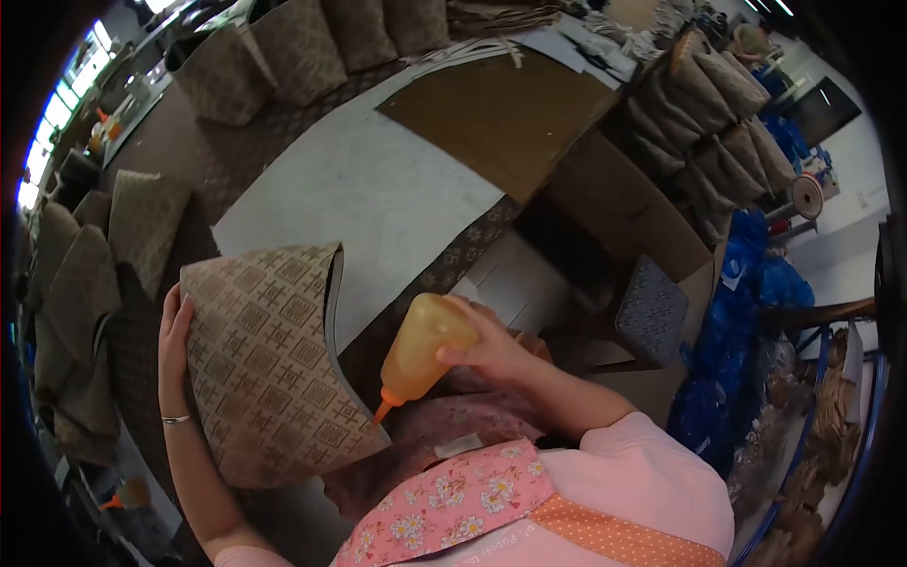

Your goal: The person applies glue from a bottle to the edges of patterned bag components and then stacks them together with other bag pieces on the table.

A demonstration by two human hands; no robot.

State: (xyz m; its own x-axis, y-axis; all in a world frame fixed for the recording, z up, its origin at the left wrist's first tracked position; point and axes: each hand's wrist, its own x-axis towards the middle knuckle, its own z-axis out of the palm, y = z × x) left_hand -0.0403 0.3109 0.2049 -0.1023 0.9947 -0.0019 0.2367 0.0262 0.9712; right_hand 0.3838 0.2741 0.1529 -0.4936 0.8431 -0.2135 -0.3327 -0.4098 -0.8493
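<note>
My left hand [176, 333] grips the far left edge of a curved, beige-brown patterned fabric piece [269, 359], which leans across my forearm. Part of the fingers is hidden behind it. A dark lining shows along its right edge. In my right hand [487, 345] is a squeeze bottle [427, 345] of yellowish liquid, tilted nozzle-down. Its orange tip meets the piece near the lower right corner; whether liquid is coming out cannot be made out.
A white sheet [350, 180] and a brown board [496, 113] lie on the table ahead. Similar patterned pieces [302, 52] stand at the back, with more [76, 274] at left. An open cardboard box [624, 198] and blue plastic bags [723, 350] are at right.
</note>
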